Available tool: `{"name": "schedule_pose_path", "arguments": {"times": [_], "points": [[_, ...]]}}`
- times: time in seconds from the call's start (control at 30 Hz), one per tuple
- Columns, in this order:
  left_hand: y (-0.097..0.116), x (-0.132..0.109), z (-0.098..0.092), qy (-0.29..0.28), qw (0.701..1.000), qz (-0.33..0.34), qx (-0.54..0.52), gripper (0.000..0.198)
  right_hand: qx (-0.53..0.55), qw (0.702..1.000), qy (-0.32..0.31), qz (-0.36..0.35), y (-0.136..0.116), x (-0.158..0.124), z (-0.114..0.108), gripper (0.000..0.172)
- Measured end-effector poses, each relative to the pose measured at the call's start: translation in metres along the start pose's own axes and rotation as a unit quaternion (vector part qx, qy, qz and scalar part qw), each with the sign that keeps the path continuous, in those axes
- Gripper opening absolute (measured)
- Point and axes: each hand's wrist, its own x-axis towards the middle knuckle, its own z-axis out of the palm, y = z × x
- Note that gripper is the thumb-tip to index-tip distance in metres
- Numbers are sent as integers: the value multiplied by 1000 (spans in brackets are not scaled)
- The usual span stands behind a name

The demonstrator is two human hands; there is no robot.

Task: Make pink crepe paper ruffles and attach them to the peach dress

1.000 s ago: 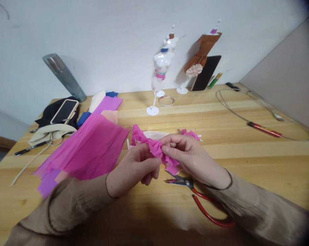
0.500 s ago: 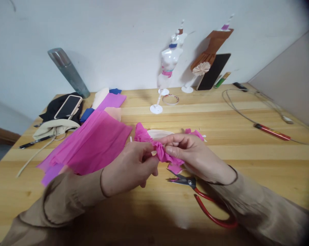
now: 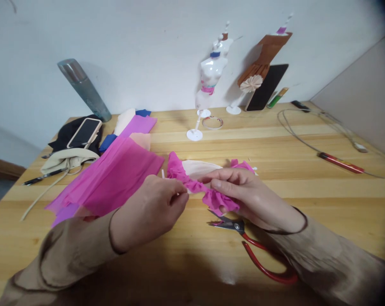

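A gathered, ruffled strip of bright pink crepe paper (image 3: 221,200) runs across the middle of the table. My right hand (image 3: 251,191) pinches it between thumb and fingers, with a ruffled end hanging below. My left hand (image 3: 150,208) is closed, its thumb and index fingertips pressed together beside the strip's left part; whether they grip it or something thin is hidden. Behind the strip lies a pale cream piece (image 3: 200,168). Red-handled scissors (image 3: 237,226) lie with blades apart under my right hand, a pink scrap between them.
Pink crepe sheets (image 3: 115,182) lie left, near a phone (image 3: 84,132), a pen (image 3: 48,176) and a spray bottle (image 3: 84,89). White mini mannequins (image 3: 213,70), one in a brown dress (image 3: 262,55), stand at the back. A cable (image 3: 302,142) and red tool (image 3: 340,162) lie right.
My left hand has moved left and slightly down, away from my right hand. The bunched part between them is now drawn out, and the ruffled end hangs farther right.
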Motion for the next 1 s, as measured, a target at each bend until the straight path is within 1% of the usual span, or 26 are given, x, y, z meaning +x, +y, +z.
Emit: {"name": "schedule_pose_path", "arguments": {"times": [0.1, 0.17, 0.3, 0.4, 0.47, 0.53, 0.63, 0.7, 0.77, 0.87, 1.0], "points": [[-9, -5, -4, 23, 999, -40, -23, 26, 53, 996, -18, 71, -1, 0, -3, 24], [-16, -9, -4, 33, 995, -71, -55, 19, 88, 992, -32, 88, -1, 0, -3, 19], [-26, -18, 7, 24, 990, -103, -90, 12, 153, 985, -42, 68, -3, 1, 1, 12], [-28, -24, 21, 54, 990, -97, -86, 6, 186, 980, -39, 58, -6, 2, 4, 13], [-28, -27, 29, 88, 986, -90, -110, 11, 198, 978, -30, 62, -7, 3, 5, 14], [-29, -27, 34, 100, 979, -97, -152, 28, 207, 976, -14, 67, -7, 4, 5, 15], [-29, -23, 37, 69, 962, -138, -224, 57, 224, 972, 9, 66, -9, 5, 6, 15], [-28, -20, 36, 52, 941, -169, -288, 65, 223, 973, 22, 62, -10, 5, 7, 18], [-27, -17, 35, 49, 919, -185, -346, 65, 207, 976, 32, 54, -11, 4, 6, 21], [-24, -13, 35, 32, 895, -198, -398, 60, 183, 982, 30, 40, -11, 1, 7, 23], [-21, -7, 37, -23, 851, -227, -473, 52, 178, 983, 17, 41, -6, -7, 10, 25]]}}
